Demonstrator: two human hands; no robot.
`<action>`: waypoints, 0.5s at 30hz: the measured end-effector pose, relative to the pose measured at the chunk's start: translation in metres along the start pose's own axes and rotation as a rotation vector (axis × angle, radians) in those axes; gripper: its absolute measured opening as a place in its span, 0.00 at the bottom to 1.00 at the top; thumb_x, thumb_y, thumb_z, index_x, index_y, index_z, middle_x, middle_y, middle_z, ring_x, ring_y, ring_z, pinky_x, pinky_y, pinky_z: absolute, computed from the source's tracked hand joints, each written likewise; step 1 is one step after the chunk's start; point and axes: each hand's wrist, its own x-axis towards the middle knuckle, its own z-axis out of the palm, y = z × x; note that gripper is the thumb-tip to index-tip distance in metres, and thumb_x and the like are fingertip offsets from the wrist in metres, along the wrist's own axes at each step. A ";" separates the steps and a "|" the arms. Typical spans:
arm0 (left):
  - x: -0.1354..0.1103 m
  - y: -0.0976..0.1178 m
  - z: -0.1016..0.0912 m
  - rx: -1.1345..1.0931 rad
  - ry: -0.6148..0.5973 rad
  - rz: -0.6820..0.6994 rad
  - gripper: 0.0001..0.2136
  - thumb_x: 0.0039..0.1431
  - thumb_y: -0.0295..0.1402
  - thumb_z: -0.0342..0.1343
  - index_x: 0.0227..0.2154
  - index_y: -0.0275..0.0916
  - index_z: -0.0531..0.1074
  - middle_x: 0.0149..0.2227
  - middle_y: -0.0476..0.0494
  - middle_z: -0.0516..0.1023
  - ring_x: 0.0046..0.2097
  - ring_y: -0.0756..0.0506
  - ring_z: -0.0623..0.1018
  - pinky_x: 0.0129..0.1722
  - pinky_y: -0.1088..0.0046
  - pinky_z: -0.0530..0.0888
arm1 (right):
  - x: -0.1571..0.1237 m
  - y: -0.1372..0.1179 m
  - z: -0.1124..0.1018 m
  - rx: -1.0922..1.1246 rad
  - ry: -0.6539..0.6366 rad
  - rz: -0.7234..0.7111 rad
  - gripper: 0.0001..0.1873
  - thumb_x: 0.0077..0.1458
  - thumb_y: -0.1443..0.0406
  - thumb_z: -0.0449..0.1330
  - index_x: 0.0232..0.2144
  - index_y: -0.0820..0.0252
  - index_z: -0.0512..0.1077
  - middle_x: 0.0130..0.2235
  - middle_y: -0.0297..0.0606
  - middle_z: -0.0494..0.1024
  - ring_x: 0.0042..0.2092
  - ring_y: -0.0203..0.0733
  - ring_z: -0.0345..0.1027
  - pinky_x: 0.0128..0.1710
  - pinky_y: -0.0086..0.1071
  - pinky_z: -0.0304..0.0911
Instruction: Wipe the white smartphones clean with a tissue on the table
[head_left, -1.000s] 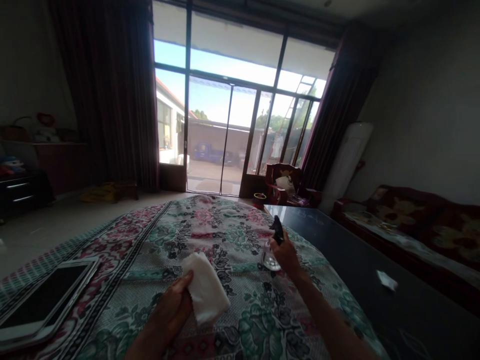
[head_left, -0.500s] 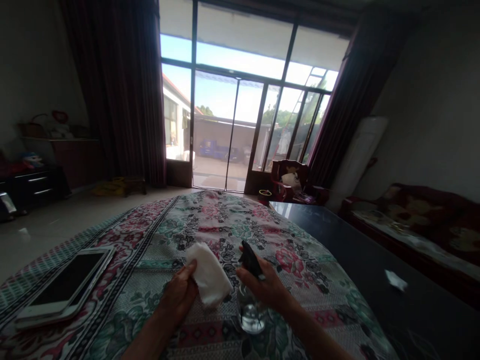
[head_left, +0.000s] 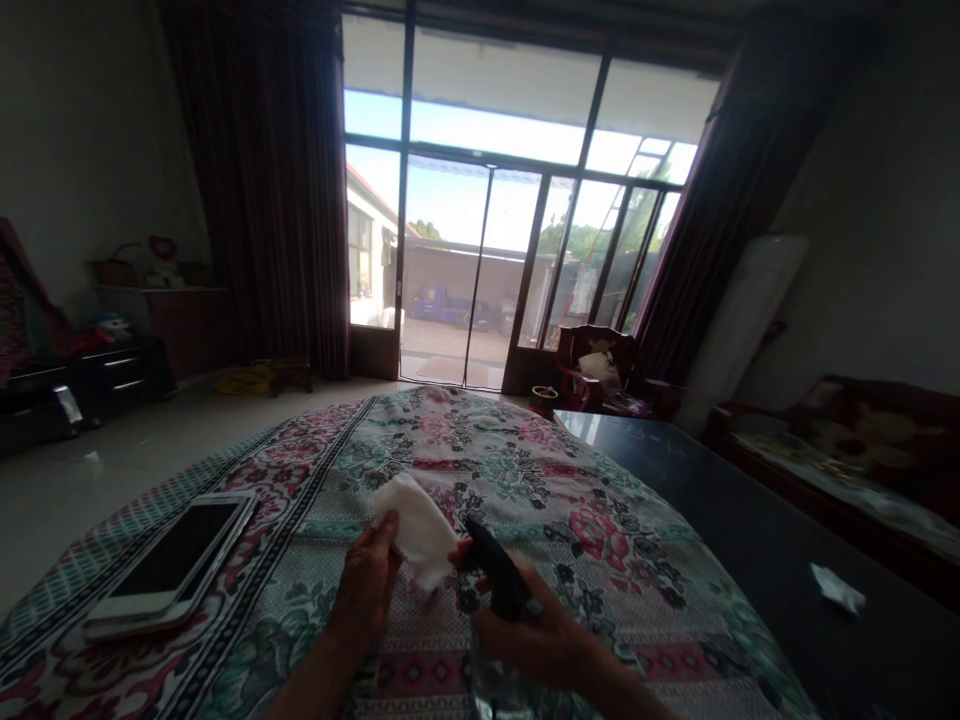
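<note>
A cloth-covered table (head_left: 345, 530) is filling the foreground and carrying the work. A dark glossy table (head_left: 675, 480) is standing along its right edge. Two stacked touchscreen devices (head_left: 172, 560), phones or tablets, are lying near the left edge of the cloth-covered table, well apart from both hands.

The right hand (head_left: 536, 625) is grasping a trigger spray bottle (head_left: 504, 582) around its black head, near the middle of the near edge. The clear body is running out of view at the bottom, so whether the base is resting or lifted cannot be told.

The left hand (head_left: 369, 565) is pinching a folded white tissue (head_left: 415, 530) by its left side, thumb on the upper face. The tissue is lying left of the spray head, its right edge close to the right fingertip; contact cannot be confirmed.

A small white scrap (head_left: 838, 588) is lying on the dark glossy table, toward its right edge.

For sound handling, the left thumb should be staying at the tissue's border, leaving its face exposed and flat. The nozzle should be facing the tissue squarely, and pointing away from the touchscreen devices.
</note>
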 end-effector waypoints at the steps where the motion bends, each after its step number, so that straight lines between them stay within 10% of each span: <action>1: 0.000 0.000 0.000 0.009 -0.003 0.009 0.07 0.50 0.32 0.64 0.29 0.36 0.73 0.23 0.54 0.74 0.21 0.54 0.70 0.21 0.81 0.66 | 0.000 -0.008 0.001 0.018 -0.064 0.060 0.28 0.44 0.69 0.56 0.51 0.56 0.68 0.45 0.38 0.74 0.39 0.37 0.66 0.38 0.30 0.64; 15: -0.013 0.030 -0.002 -0.176 -0.006 -0.095 0.08 0.59 0.27 0.53 0.40 0.38 0.73 0.25 0.49 0.77 0.27 0.48 0.77 0.25 0.80 0.73 | 0.005 -0.036 -0.009 -0.036 -0.228 0.257 0.18 0.37 0.71 0.56 0.35 0.60 0.72 0.30 0.29 0.67 0.30 0.32 0.55 0.28 0.25 0.53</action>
